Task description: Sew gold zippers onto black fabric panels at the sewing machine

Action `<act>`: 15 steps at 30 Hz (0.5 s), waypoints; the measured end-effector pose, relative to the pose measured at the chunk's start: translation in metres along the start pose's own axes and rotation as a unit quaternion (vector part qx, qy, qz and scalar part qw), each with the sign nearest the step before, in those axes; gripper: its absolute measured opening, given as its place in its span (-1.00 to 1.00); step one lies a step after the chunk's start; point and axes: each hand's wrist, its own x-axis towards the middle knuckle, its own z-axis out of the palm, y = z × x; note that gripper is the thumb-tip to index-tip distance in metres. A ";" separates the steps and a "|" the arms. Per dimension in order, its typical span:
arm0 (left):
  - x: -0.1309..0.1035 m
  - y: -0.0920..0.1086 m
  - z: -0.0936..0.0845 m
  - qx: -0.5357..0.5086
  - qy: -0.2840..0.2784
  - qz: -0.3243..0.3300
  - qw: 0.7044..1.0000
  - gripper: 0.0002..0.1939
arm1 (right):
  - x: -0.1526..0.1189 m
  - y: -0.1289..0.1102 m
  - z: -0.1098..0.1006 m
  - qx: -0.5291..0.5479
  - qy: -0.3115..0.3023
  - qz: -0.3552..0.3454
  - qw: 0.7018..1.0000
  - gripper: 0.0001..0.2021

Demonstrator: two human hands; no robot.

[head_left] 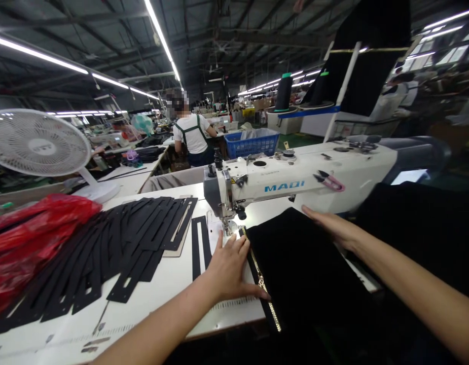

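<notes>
Black fabric [298,258] with a gold-toothed zipper [260,276] along its left edge lies at the sewing machine [291,177]. My left hand [230,266] rests on the zipper edge just in front of the needle area, fingers spread, the thumb across the gold teeth. At the fabric's far right side is my right hand [331,225], its fingers stretched out against the cloth. Part of that hand's underside is hidden. The zipper's top end sits close to the presser foot [229,228]; whether it lies under the foot I cannot tell.
Many slotted black strips [143,233] fan across the left of the table, beside a red plastic bag [44,238]. A white fan [42,147] stands behind them. Pink-handled snips [331,182] sit on the machine arm. A co-worker [192,132] and a blue basket [253,144] are beyond.
</notes>
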 end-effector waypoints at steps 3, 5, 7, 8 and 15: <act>0.001 0.004 0.003 0.019 -0.021 -0.010 1.000 0.21 | 0.021 0.004 0.002 -0.065 0.007 -0.028 0.997 -0.67; 0.002 0.004 0.004 0.026 -0.035 -0.005 0.999 0.19 | 0.033 0.009 0.002 -0.122 0.052 -0.058 0.990 -0.79; 0.003 0.001 0.003 0.029 -0.044 0.010 0.999 0.17 | 0.040 0.013 0.001 -0.169 0.083 -0.069 0.980 -0.81; 0.004 0.000 0.002 0.031 -0.047 0.019 0.998 0.17 | 0.042 0.014 0.001 -0.193 0.092 -0.073 0.974 -0.80; 0.011 0.010 -0.003 0.056 -0.087 -0.014 0.995 0.21 | 0.048 0.002 0.012 -0.316 0.126 -0.100 0.935 -0.76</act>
